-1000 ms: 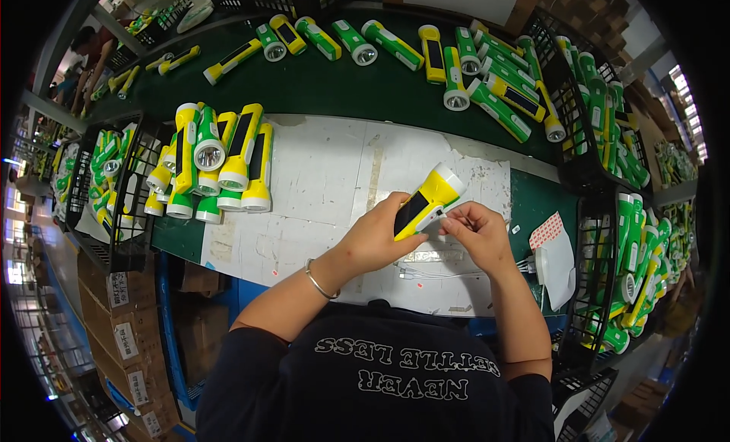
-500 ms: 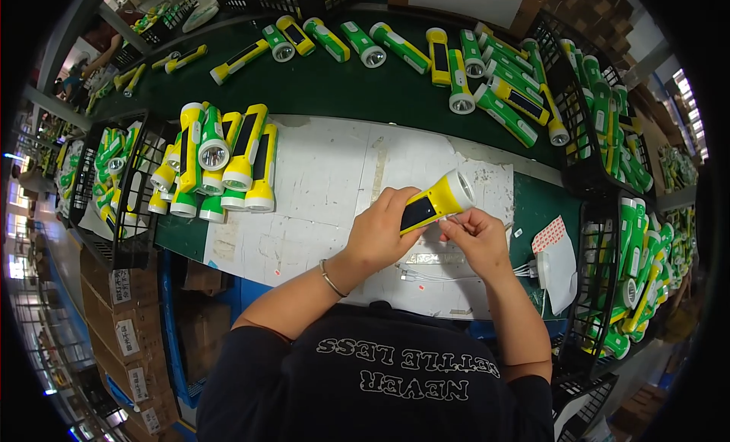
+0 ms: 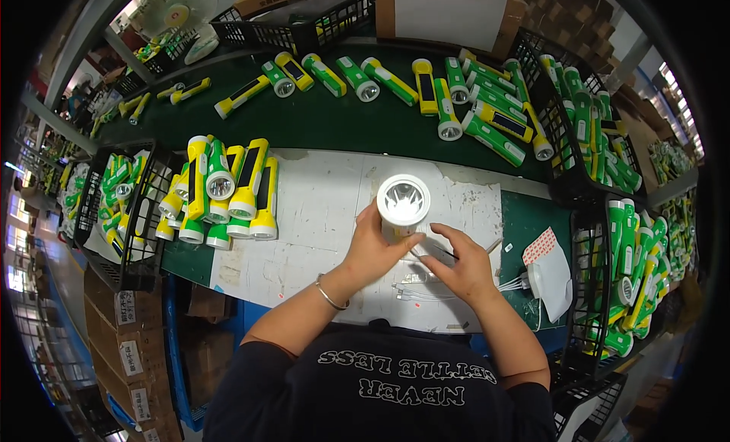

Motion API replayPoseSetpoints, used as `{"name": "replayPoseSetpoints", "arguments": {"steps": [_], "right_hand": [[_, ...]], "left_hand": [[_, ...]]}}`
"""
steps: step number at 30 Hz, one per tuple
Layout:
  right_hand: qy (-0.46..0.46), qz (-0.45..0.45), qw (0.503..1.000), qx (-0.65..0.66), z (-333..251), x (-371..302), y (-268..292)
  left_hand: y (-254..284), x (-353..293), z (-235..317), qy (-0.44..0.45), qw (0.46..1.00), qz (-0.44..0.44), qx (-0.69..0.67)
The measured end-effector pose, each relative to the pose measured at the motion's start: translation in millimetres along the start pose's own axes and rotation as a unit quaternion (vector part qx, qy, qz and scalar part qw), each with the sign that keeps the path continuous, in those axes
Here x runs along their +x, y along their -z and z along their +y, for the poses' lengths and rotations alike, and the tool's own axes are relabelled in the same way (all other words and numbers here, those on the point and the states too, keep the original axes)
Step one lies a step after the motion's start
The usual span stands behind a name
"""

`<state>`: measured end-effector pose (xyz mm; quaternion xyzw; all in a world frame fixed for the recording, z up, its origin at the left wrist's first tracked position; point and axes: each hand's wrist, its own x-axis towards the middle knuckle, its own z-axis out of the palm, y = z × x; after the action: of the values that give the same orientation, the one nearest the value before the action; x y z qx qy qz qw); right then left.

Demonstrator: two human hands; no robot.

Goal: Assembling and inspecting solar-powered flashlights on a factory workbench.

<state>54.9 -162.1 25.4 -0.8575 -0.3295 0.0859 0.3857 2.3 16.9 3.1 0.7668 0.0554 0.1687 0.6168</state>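
Observation:
My left hand (image 3: 374,248) is closed around a flashlight (image 3: 404,202), whose round white head and shiny reflector face up at me. The reflector looks bright; whether the lamp is lit I cannot tell. Most of the flashlight's body is hidden behind its head and my fingers. Just right of it, my right hand (image 3: 461,269) has thumb and index finger apart, with the thumb close to my left thumb. White charging cables (image 3: 426,293) lie on the white work surface (image 3: 312,214) beneath my hands, running right to a round white hub (image 3: 537,281).
A pile of green and yellow flashlights (image 3: 220,185) stands at the left, beside a black crate (image 3: 141,214) of more. Several flashlights lie along the dark green belt (image 3: 304,115) at the back. Filled black crates (image 3: 589,271) line the right side. Cardboard boxes (image 3: 125,343) are stacked lower left.
The flashlight has turned from lying tilted, its solar panel showing, to head up, and moved left. My right hand has shifted left, its fingers now spread. The whole view has shifted slightly.

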Motion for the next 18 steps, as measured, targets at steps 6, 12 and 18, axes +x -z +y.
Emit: {"name": "replayPoseSetpoints", "arguments": {"steps": [6,12,18], "right_hand": [[0.014,-0.112,0.991,0.065,11,2,6],[-0.040,0.270,0.945,0.180,66,49,100],[-0.409,0.315,0.817,-0.257,161,84,265]], "left_hand": [[-14,-3,12,0.059,0.958,-0.165,-0.227],[8,-4,20,0.132,0.931,-0.194,-0.278],[6,-5,12,0.164,0.927,-0.192,-0.277]]}}
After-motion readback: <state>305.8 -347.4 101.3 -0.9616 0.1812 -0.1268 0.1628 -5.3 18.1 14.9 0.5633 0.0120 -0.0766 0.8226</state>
